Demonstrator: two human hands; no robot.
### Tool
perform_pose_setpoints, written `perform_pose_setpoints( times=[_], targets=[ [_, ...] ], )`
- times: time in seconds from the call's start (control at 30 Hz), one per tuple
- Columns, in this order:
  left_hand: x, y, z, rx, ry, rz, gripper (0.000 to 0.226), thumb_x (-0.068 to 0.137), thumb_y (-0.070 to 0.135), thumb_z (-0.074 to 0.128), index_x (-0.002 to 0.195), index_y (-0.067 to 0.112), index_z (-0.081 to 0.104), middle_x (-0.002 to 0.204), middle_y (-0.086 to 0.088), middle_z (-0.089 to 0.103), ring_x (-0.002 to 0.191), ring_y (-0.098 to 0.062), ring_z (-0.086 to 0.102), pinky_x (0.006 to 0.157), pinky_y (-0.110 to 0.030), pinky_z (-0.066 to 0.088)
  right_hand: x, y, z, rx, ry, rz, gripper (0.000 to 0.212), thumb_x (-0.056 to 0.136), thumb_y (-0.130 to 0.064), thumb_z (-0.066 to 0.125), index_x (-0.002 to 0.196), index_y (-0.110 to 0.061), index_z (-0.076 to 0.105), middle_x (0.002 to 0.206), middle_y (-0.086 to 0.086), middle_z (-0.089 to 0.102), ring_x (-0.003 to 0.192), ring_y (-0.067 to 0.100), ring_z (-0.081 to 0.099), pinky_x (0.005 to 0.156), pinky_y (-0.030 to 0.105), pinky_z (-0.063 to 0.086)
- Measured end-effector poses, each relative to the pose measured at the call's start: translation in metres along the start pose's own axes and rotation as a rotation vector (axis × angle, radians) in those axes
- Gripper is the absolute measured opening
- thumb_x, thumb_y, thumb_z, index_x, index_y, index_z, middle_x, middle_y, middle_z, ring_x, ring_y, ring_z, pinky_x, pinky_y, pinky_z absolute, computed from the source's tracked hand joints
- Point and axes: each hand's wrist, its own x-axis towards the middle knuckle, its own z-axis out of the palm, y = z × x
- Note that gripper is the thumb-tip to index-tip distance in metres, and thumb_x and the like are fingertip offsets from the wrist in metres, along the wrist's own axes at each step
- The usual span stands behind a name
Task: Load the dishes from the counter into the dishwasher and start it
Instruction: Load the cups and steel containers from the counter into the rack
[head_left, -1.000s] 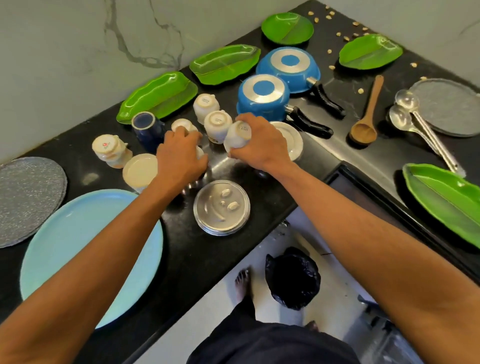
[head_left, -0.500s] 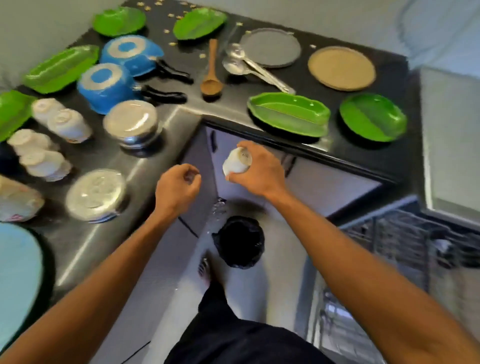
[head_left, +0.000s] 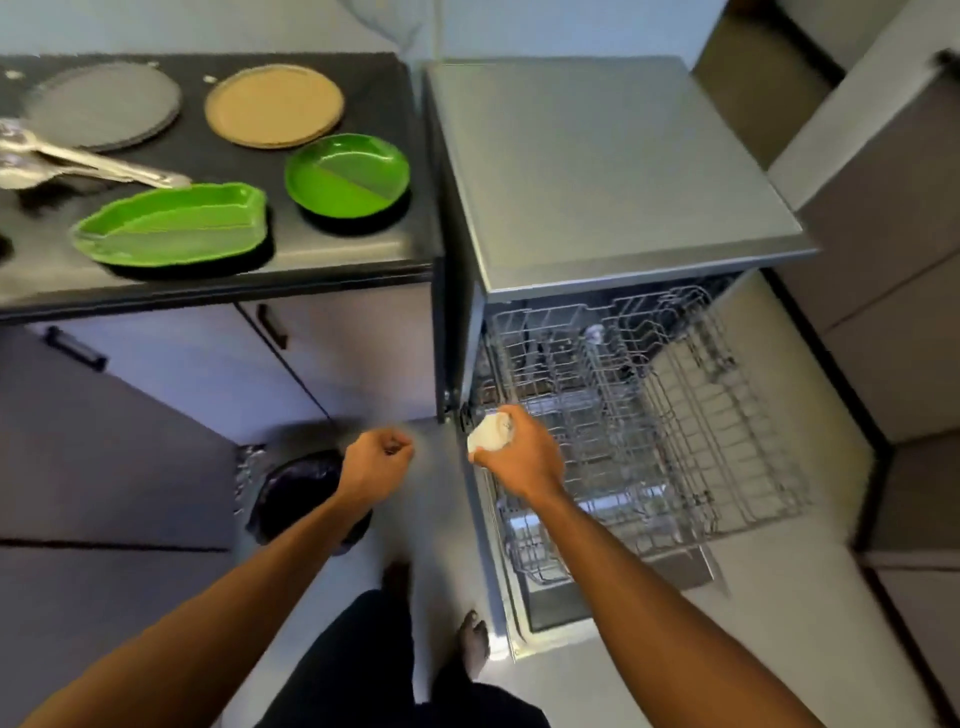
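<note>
Cup (head_left: 485, 435) sits gripped in curled right hand (head_left: 522, 460).

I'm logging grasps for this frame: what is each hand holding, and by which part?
The right hand holds a small white cup, its grip wrapped round the cup's side. The left hand is fisted; whether it holds anything cannot be told.

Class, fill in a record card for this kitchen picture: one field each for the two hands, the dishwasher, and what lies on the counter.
Right hand: grips a white cup, at the edge of the pulled-out rack
Left hand: fingers curled; whether it holds anything cannot be told
Dishwasher: open, wire rack pulled out
Counter: leaf-shaped green plate, round green plate, tan plate, grey plate, metal spoons
</note>
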Motion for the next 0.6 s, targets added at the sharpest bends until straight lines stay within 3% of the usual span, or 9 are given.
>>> perform_pose_setpoints(
  times=[0.07,0.2,0.33,0.43,0.47,0.53,0.6],
  targets=[
    [0.013,0.014,0.022,0.0,-0.057,-0.002,0.011,0.085,0.014,0.067,0.077,0.018,0.071,0.073,-0.001,0.069,0.07,-0.015,0.062,0.061,-0.022,0.046,0.007,0.019,-0.008,0.031,0.042,0.045,0.072,0.063,-0.041,0.086,0.127,-0.036,0.053,0.121,-0.005,0.065,0.108,0.024,0.062,0.086,0.035,0.052],
    [0.045,0.038,0.053,0.016,-0.169,-0.006,0.015,0.089,0.01,0.062,0.075,0.016,0.065,0.072,-0.002,0.059,0.067,-0.018,0.051,0.063,-0.027,0.043,0.03,0.041,-0.017,0.093,0.111,0.118,0.075,0.062,-0.041,0.087,0.126,-0.039,0.051,0.117,-0.005,0.064,0.102,0.02,0.061,0.084,0.038,0.054],
    [0.088,0.057,0.075,-0.039,-0.244,-0.045,0.024,0.092,0.008,0.063,0.072,0.021,0.066,0.08,-0.011,0.067,0.074,-0.026,0.061,0.072,-0.035,0.049,0.072,0.054,-0.021,0.151,0.135,0.184,0.077,0.06,-0.04,0.087,0.123,-0.046,0.043,0.112,-0.005,0.064,0.096,0.02,0.064,0.078,0.045,0.059],
    [0.126,0.067,0.088,-0.111,-0.287,-0.142,0.012,0.093,0.01,0.063,0.086,0.019,0.067,0.096,-0.022,0.069,0.087,-0.035,0.064,0.083,-0.047,0.053,0.111,0.061,-0.022,0.181,0.126,0.208,0.08,0.062,-0.031,0.09,0.127,-0.04,0.045,0.116,-0.004,0.062,0.1,0.021,0.062,0.079,0.045,0.06],
    [0.143,0.072,0.093,-0.143,-0.3,-0.178,0.006,0.094,0.013,0.063,0.094,0.017,0.067,0.095,-0.019,0.069,0.085,-0.033,0.063,0.082,-0.045,0.053,0.13,0.065,-0.02,0.191,0.126,0.221,0.079,0.062,-0.027,0.091,0.128,-0.039,0.047,0.117,-0.003,0.062,0.101,0.021,0.062,0.079,0.045,0.06],
    [0.168,0.079,0.102,-0.201,-0.32,-0.261,0.019,0.095,0.017,0.063,0.113,0.012,0.064,0.093,-0.011,0.067,0.085,-0.027,0.062,0.08,-0.039,0.052,0.16,0.071,-0.016,0.2,0.137,0.222,0.077,0.06,-0.019,0.092,0.124,-0.037,0.052,0.118,-0.002,0.062,0.101,0.023,0.063,0.078,0.044,0.06],
    [0.181,0.088,0.11,-0.28,-0.296,-0.316,0.022,0.093,0.018,0.064,0.115,0.014,0.062,0.103,-0.01,0.067,0.09,-0.026,0.063,0.082,-0.038,0.05,0.183,0.076,-0.012,0.167,0.155,0.193,0.072,0.06,-0.016,0.091,0.121,-0.034,0.057,0.117,0.0,0.062,0.102,0.024,0.064,0.079,0.042,0.059]
  ],
)
